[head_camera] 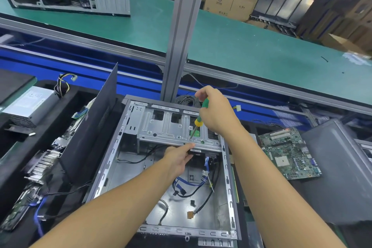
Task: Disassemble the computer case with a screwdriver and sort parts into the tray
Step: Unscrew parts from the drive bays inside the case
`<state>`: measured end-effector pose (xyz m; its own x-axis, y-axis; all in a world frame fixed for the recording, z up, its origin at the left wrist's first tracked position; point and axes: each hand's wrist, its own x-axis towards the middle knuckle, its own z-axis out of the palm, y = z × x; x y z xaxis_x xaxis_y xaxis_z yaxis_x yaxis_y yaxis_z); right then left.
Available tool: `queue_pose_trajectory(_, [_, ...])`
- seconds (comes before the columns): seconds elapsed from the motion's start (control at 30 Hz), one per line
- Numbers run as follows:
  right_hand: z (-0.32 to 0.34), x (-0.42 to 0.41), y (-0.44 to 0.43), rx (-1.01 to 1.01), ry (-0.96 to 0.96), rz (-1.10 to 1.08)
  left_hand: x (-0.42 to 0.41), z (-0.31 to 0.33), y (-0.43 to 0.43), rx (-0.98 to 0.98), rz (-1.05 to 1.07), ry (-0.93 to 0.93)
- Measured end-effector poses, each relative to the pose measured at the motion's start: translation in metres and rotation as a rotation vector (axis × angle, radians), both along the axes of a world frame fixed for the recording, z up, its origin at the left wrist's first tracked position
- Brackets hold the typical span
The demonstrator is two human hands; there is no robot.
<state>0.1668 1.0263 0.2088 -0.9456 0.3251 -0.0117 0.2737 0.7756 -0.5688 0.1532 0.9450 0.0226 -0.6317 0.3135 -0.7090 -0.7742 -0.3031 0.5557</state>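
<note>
An open grey computer case lies flat in front of me. A silver drive cage spans its far end. My right hand grips a green and yellow screwdriver, whose tip stands on a screw on the cage's near edge. My left hand reaches under that front edge and holds a black drive tucked beneath it, thumb on top. Blue and black cables lie loose on the case floor.
A black tray at the left holds a power supply, circuit boards and a heatsink. A dark side panel leans against the case. A green motherboard and a grey panel lie right. An aluminium post rises behind.
</note>
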Motion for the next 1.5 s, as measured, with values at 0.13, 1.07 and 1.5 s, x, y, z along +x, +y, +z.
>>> queue_pose_trajectory(0.13, [-0.006,0.001,-0.001,-0.046,-0.029,-0.03,0.0,0.0,0.0,-0.003,-0.004,-0.002])
queue_pose_trajectory(1.07, [-0.022,0.002,0.002,0.34,0.111,0.081,0.002,0.006,-0.002,-0.004,-0.004,-0.009])
queue_pose_trajectory(1.5, [0.006,0.022,0.01,0.21,0.26,0.004,0.002,0.005,-0.005,-0.021,-0.043,0.037])
